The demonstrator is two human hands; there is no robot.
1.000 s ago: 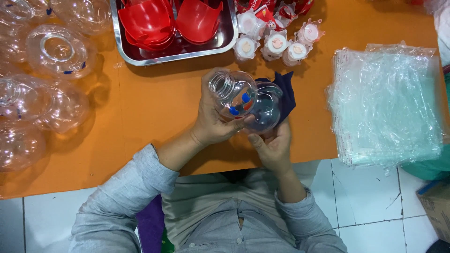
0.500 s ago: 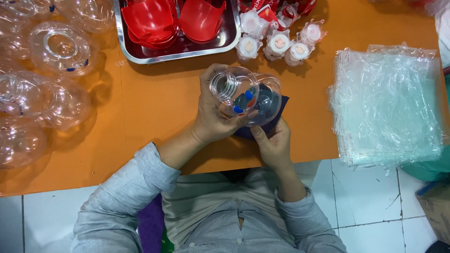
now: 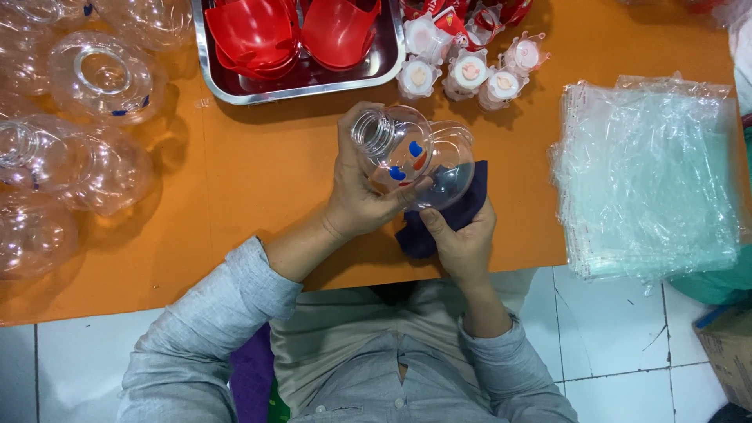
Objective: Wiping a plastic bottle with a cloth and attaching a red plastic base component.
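My left hand (image 3: 356, 196) grips a clear round plastic bottle (image 3: 411, 153) with blue and red marks printed on it, its open threaded neck turned toward the upper left. My right hand (image 3: 462, 235) holds a dark blue cloth (image 3: 458, 211) pressed against the bottle's lower right side. Both hands hover above the orange table (image 3: 258, 180), close to its near edge.
Several clear bottles (image 3: 86, 133) lie at the left. A metal tray (image 3: 301, 78) with red plastic shells (image 3: 294, 27) stands at the back, white caps (image 3: 470, 70) beside it. A stack of clear plastic bags (image 3: 650, 172) lies at the right. White tiled floor shows below.
The bottle has been turned in my hands, its neck swinging a little left and up. The cloth hand has shifted along the bottle's lower side.
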